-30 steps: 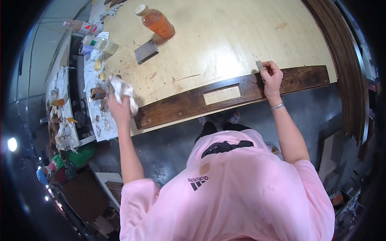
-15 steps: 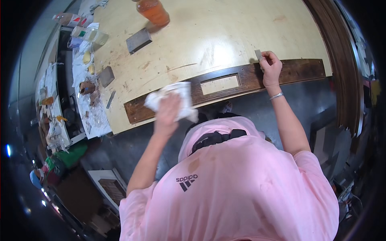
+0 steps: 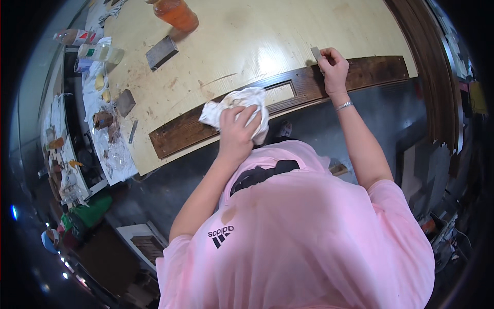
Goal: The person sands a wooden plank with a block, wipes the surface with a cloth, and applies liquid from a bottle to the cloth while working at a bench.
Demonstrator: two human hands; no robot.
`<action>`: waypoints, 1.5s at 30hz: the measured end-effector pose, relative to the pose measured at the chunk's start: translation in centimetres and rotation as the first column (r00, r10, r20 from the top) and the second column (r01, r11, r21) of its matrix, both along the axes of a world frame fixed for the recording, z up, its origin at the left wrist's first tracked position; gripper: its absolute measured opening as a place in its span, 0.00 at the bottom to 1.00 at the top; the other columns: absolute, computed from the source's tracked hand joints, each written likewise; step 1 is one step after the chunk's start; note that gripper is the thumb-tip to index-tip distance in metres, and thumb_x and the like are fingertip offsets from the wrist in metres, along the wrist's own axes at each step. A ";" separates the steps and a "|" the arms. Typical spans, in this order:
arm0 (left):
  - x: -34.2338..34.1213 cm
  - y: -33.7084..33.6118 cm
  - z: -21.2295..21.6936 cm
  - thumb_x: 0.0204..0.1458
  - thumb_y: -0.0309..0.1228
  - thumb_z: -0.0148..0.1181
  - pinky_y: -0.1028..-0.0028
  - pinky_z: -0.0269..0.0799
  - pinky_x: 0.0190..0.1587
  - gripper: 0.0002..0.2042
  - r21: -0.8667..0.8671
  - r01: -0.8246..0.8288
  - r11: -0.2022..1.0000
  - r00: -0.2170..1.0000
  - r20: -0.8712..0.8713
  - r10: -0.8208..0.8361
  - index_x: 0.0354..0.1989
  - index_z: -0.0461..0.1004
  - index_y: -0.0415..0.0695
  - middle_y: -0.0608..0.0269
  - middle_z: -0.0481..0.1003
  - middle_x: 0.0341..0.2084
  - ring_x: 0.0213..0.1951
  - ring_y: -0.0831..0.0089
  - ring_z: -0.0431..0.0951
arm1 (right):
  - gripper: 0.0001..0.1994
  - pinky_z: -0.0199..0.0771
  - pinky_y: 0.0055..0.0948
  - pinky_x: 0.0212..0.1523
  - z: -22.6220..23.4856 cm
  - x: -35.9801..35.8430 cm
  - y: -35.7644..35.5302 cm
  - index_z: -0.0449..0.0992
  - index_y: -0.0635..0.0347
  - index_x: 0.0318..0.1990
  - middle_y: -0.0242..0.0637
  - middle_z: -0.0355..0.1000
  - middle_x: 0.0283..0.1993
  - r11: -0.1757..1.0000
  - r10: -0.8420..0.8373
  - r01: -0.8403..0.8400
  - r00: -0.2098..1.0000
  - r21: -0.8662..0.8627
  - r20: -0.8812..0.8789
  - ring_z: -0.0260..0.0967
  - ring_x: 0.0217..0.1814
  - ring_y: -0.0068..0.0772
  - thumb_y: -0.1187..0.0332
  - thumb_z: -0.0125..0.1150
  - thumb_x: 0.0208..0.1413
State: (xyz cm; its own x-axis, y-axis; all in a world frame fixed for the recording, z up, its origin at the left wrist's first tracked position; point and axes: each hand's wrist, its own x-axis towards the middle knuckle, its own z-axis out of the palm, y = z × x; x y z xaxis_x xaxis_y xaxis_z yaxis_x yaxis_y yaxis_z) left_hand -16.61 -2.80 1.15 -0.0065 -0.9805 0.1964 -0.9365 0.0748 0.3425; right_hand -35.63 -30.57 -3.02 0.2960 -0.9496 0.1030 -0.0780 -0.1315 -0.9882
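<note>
left hand point(image 3: 237, 135): fingers closed into a grip round a crumpled white rag point(image 3: 237, 104), pressing it on the dark stained wood frame point(image 3: 288, 95), just left of its rectangular cut-out point(image 3: 279, 93).
wood frame, long axis: runs left to right along the near edge of the bench point(image 3: 231, 46); most of its unwiped length lies rightward from the rag, a shorter stretch leftward.
right hand point(image 3: 333, 69): rests on the frame's upper edge, well right of the cut-out; fingertips pinch a small grey piece point(image 3: 315, 53).
nearer hand: the left, with the rag, sits closest to the frame's middle.
beyond the frame: grey sanding block point(image 3: 161, 51); farther still, an orange-filled jar point(image 3: 176, 13).
</note>
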 end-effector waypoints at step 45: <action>1.2 -6.2 0.8 0.40 0.35 0.67 0.55 0.63 0.46 0.10 0.384 -0.256 0.887 0.941 -0.112 0.320 0.30 0.82 0.45 0.65 0.76 0.39 0.46 0.57 0.72 | 0.09 0.68 0.20 0.30 -0.1 0.5 0.0 0.79 0.67 0.32 0.29 0.72 0.23 0.994 -0.062 0.054 0.995 -0.094 -0.083 0.64 0.25 0.16 0.69 0.65 0.45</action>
